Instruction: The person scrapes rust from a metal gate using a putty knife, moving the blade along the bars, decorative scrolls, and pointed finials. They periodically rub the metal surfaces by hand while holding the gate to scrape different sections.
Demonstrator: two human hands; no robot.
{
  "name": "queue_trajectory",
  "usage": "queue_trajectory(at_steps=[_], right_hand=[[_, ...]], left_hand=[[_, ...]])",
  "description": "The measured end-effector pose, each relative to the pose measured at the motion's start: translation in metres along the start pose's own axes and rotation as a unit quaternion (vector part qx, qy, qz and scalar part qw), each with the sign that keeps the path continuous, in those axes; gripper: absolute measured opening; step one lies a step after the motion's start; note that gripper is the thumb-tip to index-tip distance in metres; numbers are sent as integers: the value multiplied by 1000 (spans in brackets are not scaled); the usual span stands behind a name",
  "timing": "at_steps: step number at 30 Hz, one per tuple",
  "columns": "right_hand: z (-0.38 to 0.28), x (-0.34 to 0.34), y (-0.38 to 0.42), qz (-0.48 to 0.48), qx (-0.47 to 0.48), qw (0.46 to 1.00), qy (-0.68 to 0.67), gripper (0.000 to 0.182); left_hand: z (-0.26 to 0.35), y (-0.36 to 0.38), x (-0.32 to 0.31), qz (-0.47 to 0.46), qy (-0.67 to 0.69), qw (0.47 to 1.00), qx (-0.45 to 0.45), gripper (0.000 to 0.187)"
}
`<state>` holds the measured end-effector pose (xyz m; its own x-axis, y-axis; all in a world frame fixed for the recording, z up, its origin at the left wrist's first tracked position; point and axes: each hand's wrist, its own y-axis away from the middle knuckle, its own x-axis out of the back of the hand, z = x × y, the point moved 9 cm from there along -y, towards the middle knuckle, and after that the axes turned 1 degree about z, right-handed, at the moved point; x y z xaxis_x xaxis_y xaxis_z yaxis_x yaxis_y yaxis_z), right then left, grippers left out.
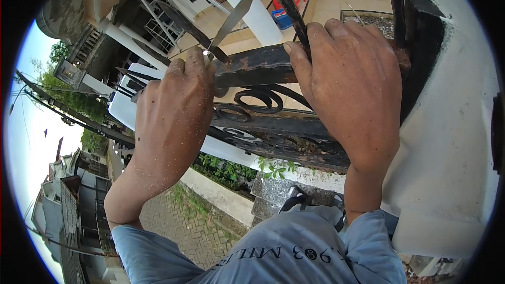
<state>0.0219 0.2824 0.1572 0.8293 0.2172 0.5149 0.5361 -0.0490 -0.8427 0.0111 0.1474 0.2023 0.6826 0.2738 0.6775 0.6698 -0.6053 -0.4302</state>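
- The left hand is curling closed around the hidden handle of a scraper; the thumb and fingertips are not showing, so their exact pressure is impossible to tell.
- The scraper's flat blade is sticking out beyond the left hand's knuckles, slanting up and toward the right hand's side.
- The scraper is probably weighing little; its thin blade is looking stiff with perhaps slight spring, and its edge is likely calling for care. The handle, close behind the blade's neck, is seeming the right place for holding.
- Pale specks are dusting the left hand and wrist, possibly making the grip a little slippery.
- The right hand is bending over the top rail, its thumb lying beside an upright bar; its fingertips are hiding beyond the rail.
- Between the two hands, the rail's black paint is showing reddish-brown patches. The metal is probably feeling rigid, heavy and rough, with the bare stretch beside the right thumb offering a firm hold.
- Just below the hands, curled scrollwork is filling the space under the rail.
- Outward from the right hand, a pale wall is standing beside the dark end post.
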Motion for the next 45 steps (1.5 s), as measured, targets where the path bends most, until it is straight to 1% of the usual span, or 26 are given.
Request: queue_trajectory(at_steps=[2, 3, 6, 7, 10, 11, 12, 14, 16, 17, 21, 25, 28, 29, 31, 32, 33, 34, 35, 36, 37, 38, 40, 42, 44, 45], right_hand=[[0, 1, -1, 2, 3, 1000, 5, 32], [0, 1, -1, 0, 4, 1000, 7, 32], [-1, 0, 1, -9, 7, 1000, 7, 31], [-1, 0, 0, -10, 10, 1000, 10, 31], [0, -1, -1, -17, 3, 1000, 5, 32], [-1, 0, -1, -15, 4, 1000, -1, 32], [-1, 1, 0, -14, 4, 1000, -7, 32], [-1, 2, -1, -8, 7, 1000, -6, 32], [-1, 0, 0, -1, 7, 1000, 6, 32], [-1, 1, 0, -3, 9, 1000, 3, 32], [-1, 0, -1, -18, 3, 1000, -16, 32], [1, -1, -2, -35, -8, 999, -16, 33], [1, 0, -2, -32, -15, 999, -23, 33], [1, 0, -3, -35, -18, 999, -33, 31], [3, 0, -1, -42, -26, 998, -50, 29], [3, 9, -1, -2, -33, 996, -88, 28], [3, 17, -1, 39, -39, 991, -125, 28], [4, 26, 1, 80, -44, 983, -161, 30], [5, 33, 8, 132, -52, 966, -217, 37], [-3, 36, 16, 152, -36, 957, -246, 38], [-12, 36, 26, 172, -18, 946, -273, 39], [-19, 36, 32, 190, 1, 934, -302, 39], [-58, 21, 23, 125, 62, 926, -350, 49], [-81, 3, -1, 99, 43, 953, -283, 62], [-98, -21, -20, 77, 18, 964, -254, 68], [-100, -33, -23, 67, 5, 968, -240, 71]], left_hand=[[5, 0, -7, -42, -8, 999, -11, 17], [0, -2, -5, -33, 21, 999, -17, 17], [7, 1, -10, -29, -85, 996, -3, 18], [0, -1, -10, -52, -24, 998, 10, 19], [-8, -6, -1, -7, 25, 1000, -4, 21], [-4, -4, 0, 10, 15, 1000, -15, 21], [-2, -1, -11, -39, 6, 999, 17, 21], [8, 5, -21, -35, 38, 998, -41, 21], [-2, -4, -6, -7, 36, 999, -13, 20], [-10, -8, 3, 20, 45, 998, 31, 18], [5, 4, -20, -37, 54, 997, -35, 19], [-8, 4, -15, -24, 108, 993, 44, 18], [-3, 11, -12, 6, 129, 991, -34, 19], [-10, 15, -10, 12, 137, 990, -20, 22], [-30, 32, -3, 47, 184, 980, 59, 25], [-40, 45, -2, 63, 209, 971, 97, 27], [-49, 63, 0, 130, 217, 962, 100, 30], [-62, 83, -9, 134, 244, 946, 166, 28], [-73, 105, -22, 186, 268, 927, 183, 30], [-84, 131, -47, 241, 360, 872, 227, 35], [-87, 148, -70, 283, 429, 830, 218, 42], [-83, 159, -89, 333, 493, 766, 245, 47], [-74, 184, -146, 328, 558, 698, 306, 46], [-58, 200, -188, 297, 576, 668, 367, 42], [-39, 214, -220, 267, 603, 617, 430, 42], [-31, 220, -231, 271, 610, 598, 444, 40]])
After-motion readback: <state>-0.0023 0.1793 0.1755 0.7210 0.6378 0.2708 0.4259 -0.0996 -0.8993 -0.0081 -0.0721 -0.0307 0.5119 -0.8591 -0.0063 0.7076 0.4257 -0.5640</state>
